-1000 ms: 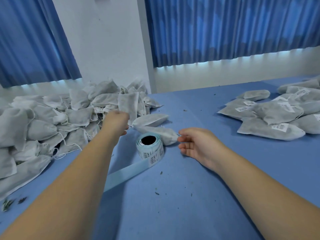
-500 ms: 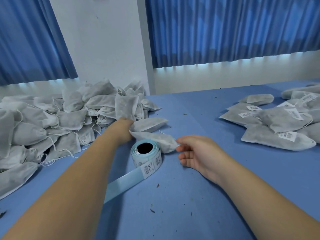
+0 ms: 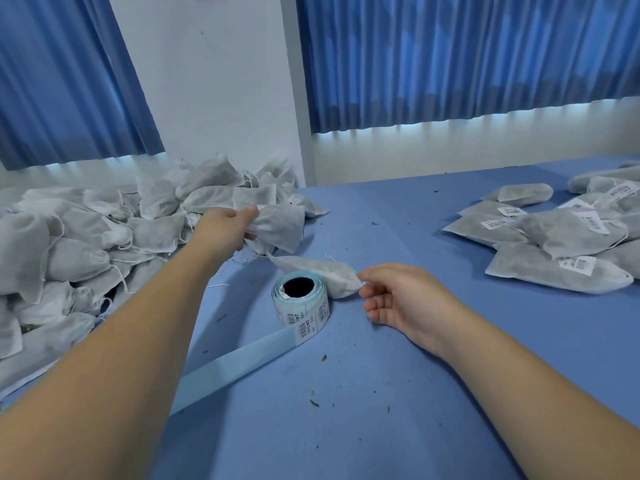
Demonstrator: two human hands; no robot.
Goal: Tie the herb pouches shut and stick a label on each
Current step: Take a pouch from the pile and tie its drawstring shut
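My left hand (image 3: 227,227) reaches to the edge of the heap of unlabelled white pouches (image 3: 86,244) and grips one white pouch (image 3: 280,226), lifted a little off the heap. A second pouch (image 3: 318,271) lies flat on the blue table behind the label roll (image 3: 302,299). My right hand (image 3: 401,296) rests on the table at that pouch's right end, thumb and forefinger pinching its drawstring. The roll stands on its side, and its pale blue backing strip (image 3: 239,372) trails toward me.
A pile of labelled pouches (image 3: 561,244) lies at the right of the blue table (image 3: 381,427). Small herb crumbs dot the cloth. Blue curtains and a white wall stand behind the table.
My left hand has closed on a pouch at the heap's edge and raised it slightly. My right hand has stayed at the end of the flat pouch.
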